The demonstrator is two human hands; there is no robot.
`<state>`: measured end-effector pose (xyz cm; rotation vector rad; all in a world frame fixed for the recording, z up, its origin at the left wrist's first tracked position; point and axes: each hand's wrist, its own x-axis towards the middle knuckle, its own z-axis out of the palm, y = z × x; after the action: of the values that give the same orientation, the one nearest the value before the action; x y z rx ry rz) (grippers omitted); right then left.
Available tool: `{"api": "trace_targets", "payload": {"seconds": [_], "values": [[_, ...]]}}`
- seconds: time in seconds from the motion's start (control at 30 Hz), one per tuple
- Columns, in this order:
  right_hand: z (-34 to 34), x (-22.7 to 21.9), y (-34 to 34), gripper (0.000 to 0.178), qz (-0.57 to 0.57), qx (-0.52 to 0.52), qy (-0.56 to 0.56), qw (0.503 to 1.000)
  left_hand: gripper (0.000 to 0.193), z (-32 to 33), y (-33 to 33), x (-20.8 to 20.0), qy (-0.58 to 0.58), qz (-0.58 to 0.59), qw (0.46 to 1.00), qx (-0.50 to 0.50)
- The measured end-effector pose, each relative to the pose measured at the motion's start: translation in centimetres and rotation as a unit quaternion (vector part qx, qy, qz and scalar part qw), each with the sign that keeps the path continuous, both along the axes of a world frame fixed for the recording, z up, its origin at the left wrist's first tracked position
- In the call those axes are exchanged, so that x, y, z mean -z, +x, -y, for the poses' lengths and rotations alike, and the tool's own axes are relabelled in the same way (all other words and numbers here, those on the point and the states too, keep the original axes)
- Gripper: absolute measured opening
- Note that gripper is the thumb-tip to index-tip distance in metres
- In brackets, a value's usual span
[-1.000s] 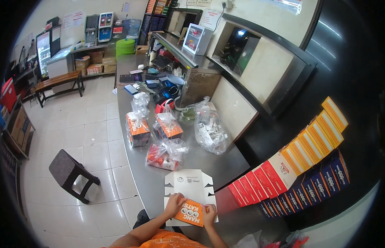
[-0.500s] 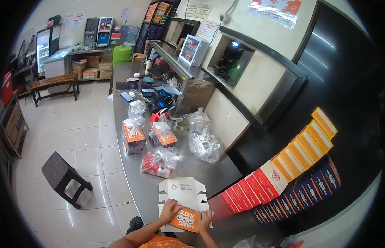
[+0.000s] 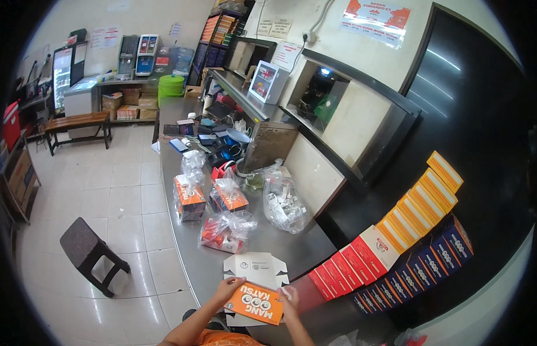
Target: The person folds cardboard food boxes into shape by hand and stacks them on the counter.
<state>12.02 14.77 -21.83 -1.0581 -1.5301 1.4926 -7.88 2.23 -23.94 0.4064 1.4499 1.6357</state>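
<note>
A partly unfolded cardboard food box [image 3: 256, 304] lies at the counter's near end, with an orange printed panel towards me and white flaps spread behind it. My left hand [image 3: 228, 288] grips the orange panel at its upper left corner, fingers curled over the edge. At the right edge of the same panel, my right hand [image 3: 290, 301] is closed with fingers bent over the side. Just beyond the flaps sits a red box in a clear plastic bag [image 3: 227, 232]. Parts of both hands' fingertips are hidden by the cardboard.
Stacked red boxes [image 3: 349, 266], yellow boxes [image 3: 421, 202] and dark blue boxes [image 3: 421, 271] stand to the right. Two bagged orange boxes [image 3: 189, 199] and a clear bag of small packets [image 3: 283, 205] lie farther along the steel counter [image 3: 179, 236]. A dark plastic stool [image 3: 87, 245] stands left.
The orange panel has come up more and shows larger between my hands. My left hand has shifted slightly left and up along its edge. The whole view has tilted a little.
</note>
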Motion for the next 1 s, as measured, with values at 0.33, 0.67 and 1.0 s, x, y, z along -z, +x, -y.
{"api": "trace_targets", "payload": {"seconds": [0.33, 0.67, 1.0], "values": [[2.8, -27.1, 1.0, 0.081, 0.1, -0.561, 0.31, 0.761, 0.051, 0.8, 0.3, -11.8, 0.098, 0.382, 0.872, 0.289], [3.4, -37.4, 6.4, 0.069, 0.235, -0.472, 0.304, 0.794, 0.066, -2.6, 4.2, -14.3, 0.038, 0.342, 0.879, 0.33], [-3.7, -51.4, 18.3, 0.054, 0.155, 0.367, 0.614, 0.681, 0.065, 0.9, 0.2, -14.0, 0.106, 0.261, 0.891, 0.356]]}}
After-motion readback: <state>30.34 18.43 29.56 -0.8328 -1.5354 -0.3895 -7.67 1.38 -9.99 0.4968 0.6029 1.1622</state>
